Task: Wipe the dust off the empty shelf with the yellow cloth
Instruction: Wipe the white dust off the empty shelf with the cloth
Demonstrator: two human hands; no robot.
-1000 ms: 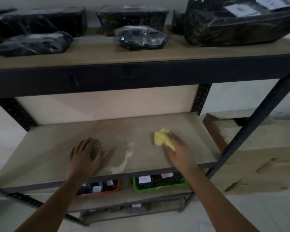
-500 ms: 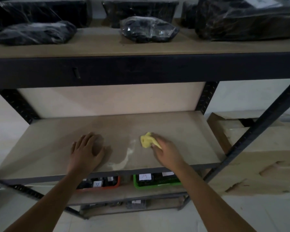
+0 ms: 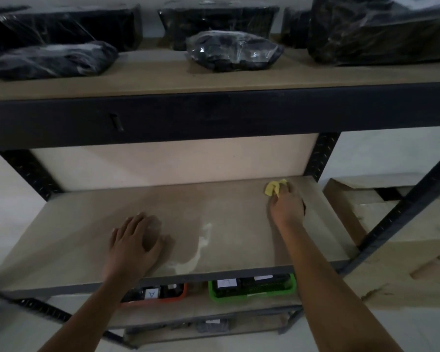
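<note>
In the head view, the right hand [image 3: 287, 207] presses the bunched cloth [image 3: 274, 189] on the shelf [image 3: 87, 224] at its far right corner. The left hand [image 3: 135, 243] lies flat and empty near the front. The unwiped board runs leftward, so the right hand is nearer.

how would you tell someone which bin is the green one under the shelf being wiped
Start at the bare wooden shelf in the middle of the dark metal rack. Look under its front edge to the level below, where two low bins sit side by side. The green bin is the right-hand one, beneath the right forearm; its neighbour, the orange bin, is to its left.
</note>
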